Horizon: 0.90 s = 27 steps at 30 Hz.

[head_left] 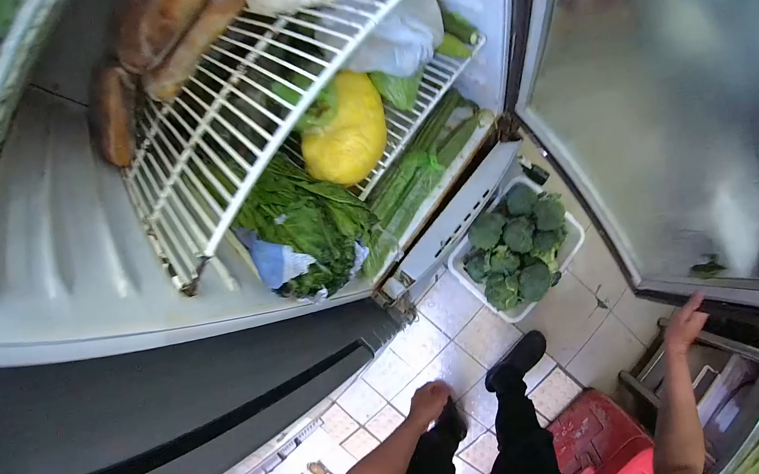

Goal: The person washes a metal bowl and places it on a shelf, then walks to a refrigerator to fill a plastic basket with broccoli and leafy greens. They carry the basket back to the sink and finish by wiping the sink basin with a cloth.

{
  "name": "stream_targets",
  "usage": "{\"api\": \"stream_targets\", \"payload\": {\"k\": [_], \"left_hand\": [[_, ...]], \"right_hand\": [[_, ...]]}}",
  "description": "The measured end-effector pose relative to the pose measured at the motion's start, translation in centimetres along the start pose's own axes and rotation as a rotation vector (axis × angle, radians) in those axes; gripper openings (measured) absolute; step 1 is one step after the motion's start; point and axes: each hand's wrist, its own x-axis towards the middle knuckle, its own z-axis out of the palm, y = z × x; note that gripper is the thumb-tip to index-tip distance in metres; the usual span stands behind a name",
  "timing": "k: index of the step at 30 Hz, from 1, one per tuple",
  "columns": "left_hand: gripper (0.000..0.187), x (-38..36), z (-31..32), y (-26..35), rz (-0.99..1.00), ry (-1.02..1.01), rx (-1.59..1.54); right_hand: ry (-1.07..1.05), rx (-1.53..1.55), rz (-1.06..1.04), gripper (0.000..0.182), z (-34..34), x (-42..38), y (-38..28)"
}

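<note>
Broccoli (pixel 518 238) fills the white basket (pixel 573 239); left hand's (pixel 431 402) fingers seem curled together, right hand's (pixel 687 325) I cannot tell.

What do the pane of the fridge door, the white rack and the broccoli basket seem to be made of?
The pane is probably glass, smooth and misted: it looks translucent, with wet streaks, though clear plastic is possible. The white rack looks like coated metal, worn: thin bars, rusty-looking corner. The basket seems smooth white plastic, judging by its rounded rim.

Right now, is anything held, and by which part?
Left hand: nothing visible. Right hand: at the lower edge of the glass door; whether it grips is unclear.
</note>
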Motion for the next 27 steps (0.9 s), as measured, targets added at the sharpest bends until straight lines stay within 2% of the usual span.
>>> {"api": "stream_targets", "payload": {"k": [1,2,3,4,5,6,7,9,10,11,12,13,14,16,17,18,19,20,22,23,24,25,26,27], "left_hand": [[0.034,-1.0,0.0,-1.4,0.013,0.001,-0.007],[0.035,-1.8,-0.8,-2.2,-0.017,-0.059,0.096],[0.037,-3.4,-1.7,-1.8,-0.031,-0.068,0.110],[0.033,-3.7,-2.5,-3.4,0.021,-0.119,0.138],[0.028,-3.8,-2.7,-6.4,0.044,-0.084,-0.047],[0.024,-2.8,-3.3,-9.4,0.024,-0.049,0.001],[0.025,-4.8,-5.0,-9.0,-0.009,-0.048,-0.116],[0.027,-5.4,-7.6,-10.7,-0.133,0.021,-0.156],[0.029,-5.6,-9.0,-11.7,-0.129,0.047,-0.118],[0.030,-5.9,-10.6,-12.7,-0.117,0.051,-0.100],[0.027,-6.3,-12.1,-13.1,-0.128,0.043,-0.117],[0.025,-6.6,-13.6,-13.2,-0.139,0.036,-0.126],[0.024,-6.6,-14.9,-13.2,-0.129,0.033,-0.162],[0.023,-7.2,-17.7,-13.1,-0.129,0.046,-0.225],[0.023,-7.6,-19.0,-12.7,-0.109,-0.006,-0.133],[0.024,-7.8,-20.2,-12.6,-0.104,-0.005,-0.200],[0.025,-7.9,-20.9,-12.3,-0.107,-0.002,-0.275],[0.025,-8.2,-21.0,-11.5,-0.100,-0.046,-0.203],[0.022,-10.0,-21.2,-10.8,-0.185,0.013,-0.315],[0.022,-10.1,-21.5,-11.1,-0.192,-0.004,-0.261],[0.026,-10.0,-21.2,-11.2,-0.207,-0.014,-0.205],[0.029,-9.7,-21.2,-11.0,-0.217,-0.018,-0.160],[0.038,-9.4,-20.8,-10.3,-0.221,-0.025,-0.157],[0.038,-9.0,-20.0,-8.9,-0.215,-0.029,-0.142]], "right_hand": [[-0.101,0.031,0.073,0.056,-0.3,-1.3,0.4],[-0.167,0.059,0.098,0.053,-2.2,-2.5,-6.3],[-0.089,0.080,-0.033,0.050,-2.1,-3.9,-7.2],[-0.202,0.036,0.040,0.053,-3.5,-5.0,-10.2],[-0.204,-0.046,0.158,0.055,-3.1,-6.6,-9.6],[-0.207,-0.129,0.281,0.057,-2.4,-8.3,-8.6],[-0.310,-0.122,0.273,0.058,-3.4,-9.6,-10.0],[-0.277,-0.039,0.343,0.062,-0.7,-13.4,-11.6],[-0.149,0.022,0.422,0.065,1.2,-16.0,-10.6],[-0.274,0.182,0.441,0.069,-2.3,-16.1,-17.2],[-0.266,0.071,0.482,0.070,-0.7,-17.8,-16.9],[-0.290,-0.002,0.491,0.070,-0.1,-19.0,-18.0],[-0.264,0.163,0.388,0.063,-1.9,-19.8,-21.2],[-0.229,0.301,0.423,0.043,-0.9,-21.6,-23.2],[-0.270,0.376,0.568,0.044,-0.5,-22.2,-24.3],[-0.301,0.442,0.718,0.045,-0.1,-22.8,-25.4],[-0.281,0.390,0.675,0.046,0.2,-23.4,-25.8],[-0.244,0.298,0.592,0.047,0.2,-24.3,-26.5],[-0.172,0.184,0.507,0.051,0.9,-25.7,-28.3],[-0.238,0.215,0.622,0.053,-0.1,-25.8,-30.0],[-0.172,0.163,0.531,0.059,0.1,-26.5,-30.6],[-0.151,0.156,0.563,0.059,0.0,-27.2,-31.5],[-0.223,0.165,0.636,0.061,0.0,-27.2,-32.5],[-0.299,0.176,0.702,0.064,-0.3,-26.9,-33.2]]}}
